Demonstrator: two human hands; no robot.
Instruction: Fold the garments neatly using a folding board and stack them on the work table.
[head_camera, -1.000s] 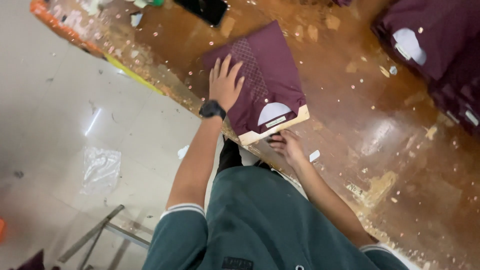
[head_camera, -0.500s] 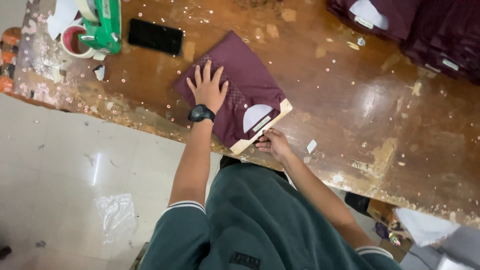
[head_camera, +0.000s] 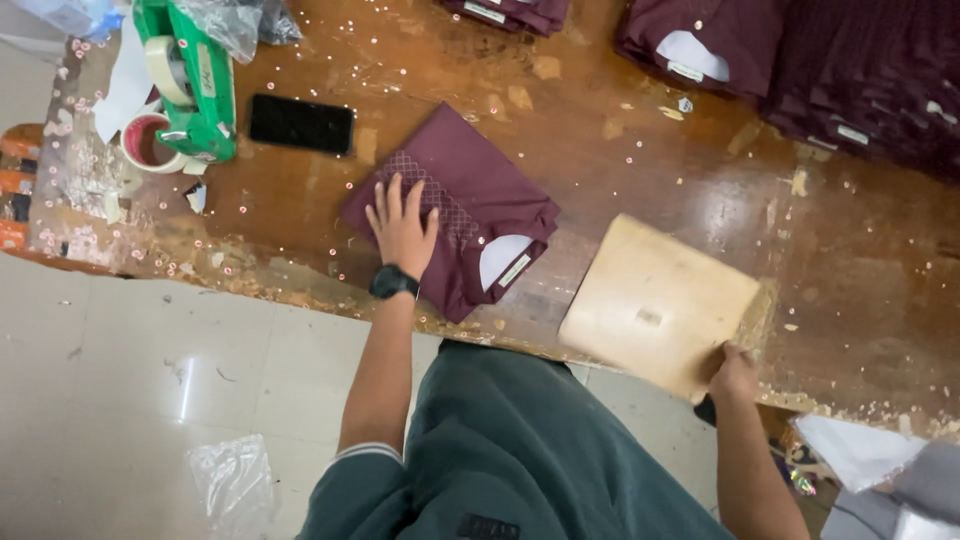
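A folded maroon shirt (head_camera: 470, 190) lies on the worn wooden table (head_camera: 640, 170) near its front edge, collar toward me. My left hand (head_camera: 403, 225), with a black watch at the wrist, rests flat and spread on the shirt's patterned part. To the right, a tan cardboard sheet (head_camera: 655, 300) lies flat on the table, clear of the shirt. My right hand (head_camera: 735, 372) grips that board at its near right corner, at the table's edge.
A black phone (head_camera: 300, 123) lies left of the shirt, beside a green tape dispenser (head_camera: 190, 75) and a tape roll (head_camera: 150, 143). Stacks of folded maroon shirts (head_camera: 800, 60) fill the far right. A clear plastic bag (head_camera: 232, 480) lies on the tiled floor.
The cardboard sheet has come out from under the shirt, drawn to the right by my right hand. My left hand stayed pressed on the shirt. The view shifted.
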